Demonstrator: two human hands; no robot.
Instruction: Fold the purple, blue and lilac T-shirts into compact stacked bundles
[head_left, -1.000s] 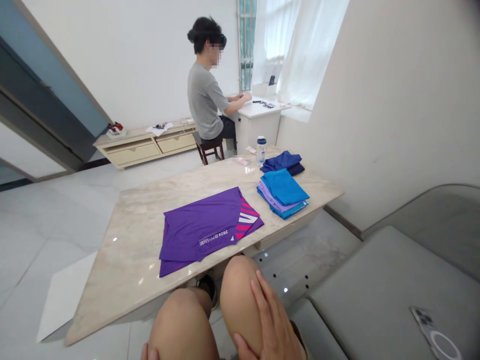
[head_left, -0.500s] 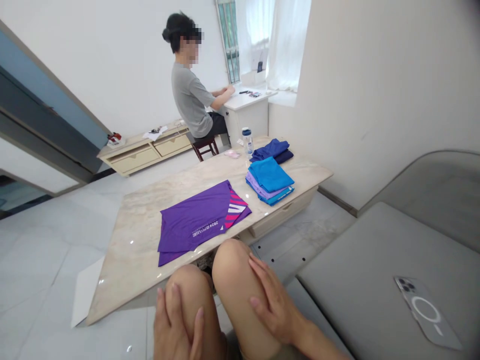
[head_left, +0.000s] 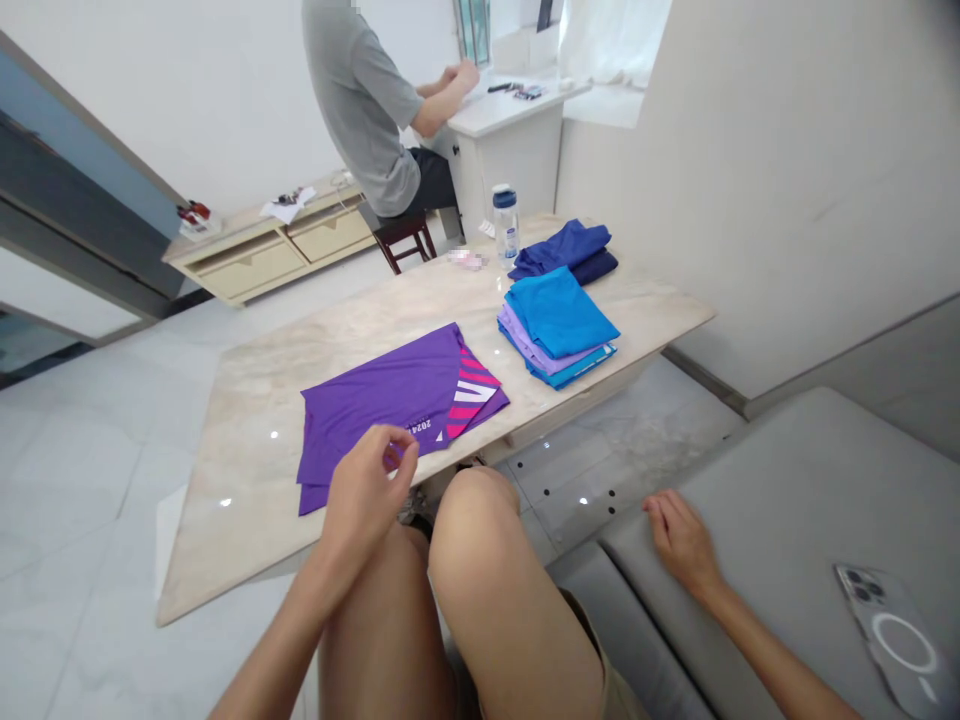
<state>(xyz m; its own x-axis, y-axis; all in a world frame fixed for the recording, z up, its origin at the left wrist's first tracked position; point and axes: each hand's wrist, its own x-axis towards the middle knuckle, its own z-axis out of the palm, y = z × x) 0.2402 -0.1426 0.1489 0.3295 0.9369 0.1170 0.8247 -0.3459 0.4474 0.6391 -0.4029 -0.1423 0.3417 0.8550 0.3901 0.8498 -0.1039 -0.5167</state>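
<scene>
My left hand [head_left: 373, 476] hovers over my left knee, in front of the near edge of a folded purple shirt [head_left: 382, 395]. Its fingers are loosely bent, with a gap between thumb and forefinger and nothing visible in them. Pink stripes and white lettering mark the shirt, which lies on a marble-topped table [head_left: 247, 400]. My right hand [head_left: 684, 545] rests at the front edge of the grey sofa seat [head_left: 787, 480], fingers slightly curved and holding nothing that I can see. Beside the purple shirt is a stack of folded blue and lilac clothes [head_left: 562, 320].
Dark blue folded clothes [head_left: 574, 248] and a water bottle [head_left: 506, 225] stand toward the table's far end. A phone [head_left: 885, 640] lies on the sofa to my right. Beyond the table a person in a grey shirt [head_left: 367, 110] sits at a white desk [head_left: 510, 150].
Both hands have left my knees. The left has lifted forward toward the purple shirt; the right has moved out to the sofa seat. My view has come closer to the table and tilted down.
</scene>
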